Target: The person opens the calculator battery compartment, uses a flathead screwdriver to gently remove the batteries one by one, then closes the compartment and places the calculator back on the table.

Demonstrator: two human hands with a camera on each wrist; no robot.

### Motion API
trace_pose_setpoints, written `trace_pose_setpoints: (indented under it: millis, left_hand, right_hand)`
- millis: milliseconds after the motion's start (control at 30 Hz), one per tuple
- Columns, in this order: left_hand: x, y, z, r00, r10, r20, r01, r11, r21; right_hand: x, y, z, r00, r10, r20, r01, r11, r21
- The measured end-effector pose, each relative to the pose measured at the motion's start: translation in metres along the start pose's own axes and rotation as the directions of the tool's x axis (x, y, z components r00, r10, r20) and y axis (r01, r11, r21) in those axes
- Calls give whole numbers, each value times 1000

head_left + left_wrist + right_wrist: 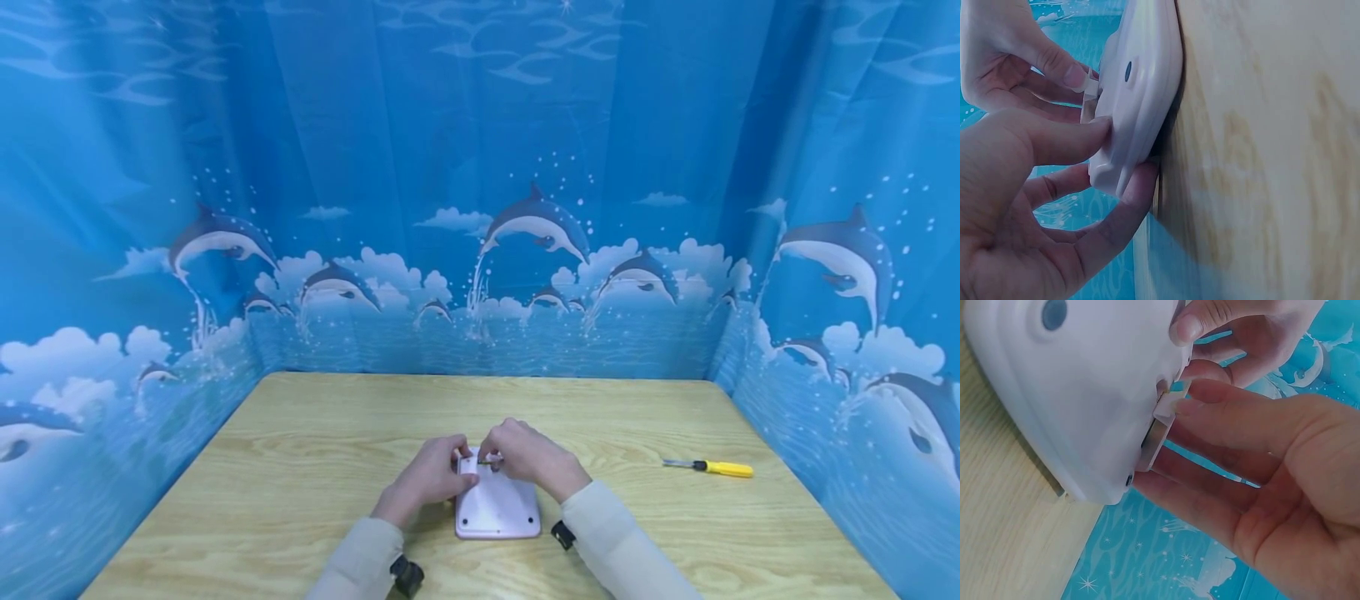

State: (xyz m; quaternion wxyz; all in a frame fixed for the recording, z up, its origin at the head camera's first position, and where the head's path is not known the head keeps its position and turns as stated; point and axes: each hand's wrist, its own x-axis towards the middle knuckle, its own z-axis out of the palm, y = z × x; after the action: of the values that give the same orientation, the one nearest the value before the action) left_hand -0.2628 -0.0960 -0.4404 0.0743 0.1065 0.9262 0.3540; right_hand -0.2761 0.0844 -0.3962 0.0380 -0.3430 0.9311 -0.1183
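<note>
Two hands of yours meet over one pale device (498, 504), which lies on the table (337, 467) with its flat, footed face turned up. Your left hand (431, 472) grips its left side: the thumb presses on the upturned face, and the fingers sit around the side edge, one of them low beside the wood. Your right hand (532, 456) pinches a small pale piece (1165, 411) between thumb and forefinger, just beside the left thumb; the piece stands at the device's edge, and you cannot tell whether it is wholly free of it. The other right fingers reach round below the pinch, close to that edge.

Nearer to you than all the fingertips, most of the device's face is uncovered, down to its rounded near corners and two dark feet. Beyond your fingers, the wood runs on to the table's far edge, well apart from them. Left of your left fingers, there is wide room to the side edge. Right of your right fingers, the room reaches a yellow-handled screwdriver (708, 468), well apart, its shaft pointing towards them. Past the edges hangs a blue dolphin curtain (480, 167).
</note>
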Motion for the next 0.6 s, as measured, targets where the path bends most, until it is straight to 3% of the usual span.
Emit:
trace_pose_setpoints:
  millis: [600]
  left_hand:
    - [0, -3, 0, 1000, 21, -9, -21, 1000, 15]
  right_hand:
    - [1, 2, -1, 999, 1, 37, -1, 1000, -5]
